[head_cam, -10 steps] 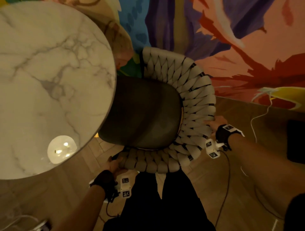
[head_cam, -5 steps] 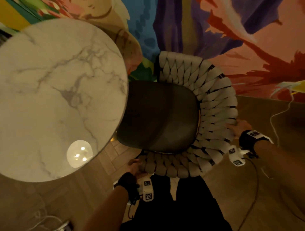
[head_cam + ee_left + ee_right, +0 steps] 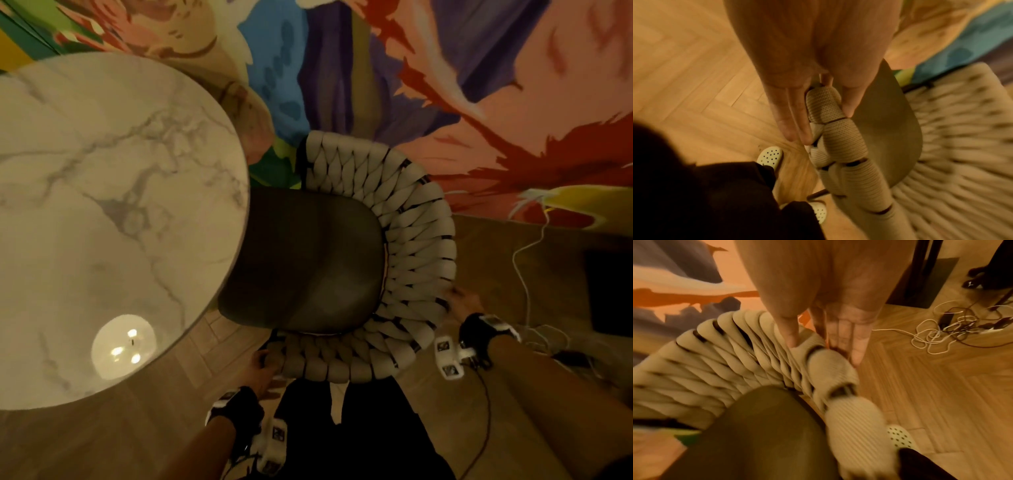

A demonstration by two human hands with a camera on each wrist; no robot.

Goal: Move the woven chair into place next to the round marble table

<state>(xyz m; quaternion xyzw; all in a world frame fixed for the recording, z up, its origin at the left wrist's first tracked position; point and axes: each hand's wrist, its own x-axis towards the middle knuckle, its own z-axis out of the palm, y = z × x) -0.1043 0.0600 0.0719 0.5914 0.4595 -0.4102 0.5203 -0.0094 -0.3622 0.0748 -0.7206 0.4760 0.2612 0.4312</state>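
The round marble table [image 3: 102, 212] fills the left of the head view. The woven chair [image 3: 414, 246], with a dark seat [image 3: 308, 263] and a thick beige braided rim, stands right of it, the seat's front edge tucked under the tabletop. My left hand [image 3: 262, 368] holds the rim's near left end. In the left wrist view my left hand [image 3: 824, 123] has the rim [image 3: 842, 142] pinched between thumb and straight fingers. My right hand [image 3: 462, 305] holds the rim's right side. In the right wrist view my right hand [image 3: 824, 352] has its thumb on the weave [image 3: 735, 369] and its fingers outside.
A colourful painted wall [image 3: 479, 102] rises close behind the chair. Loose white and dark cables [image 3: 937, 335] lie on the herringbone wood floor [image 3: 513, 267] to the right, near a dark stand [image 3: 920, 272]. My feet in white perforated clogs [image 3: 769, 157] stand just behind the chair.
The table and chair sit further right and lower in the head view than before. Both hands keep the same hold on the rim. The seat front stays under the tabletop.
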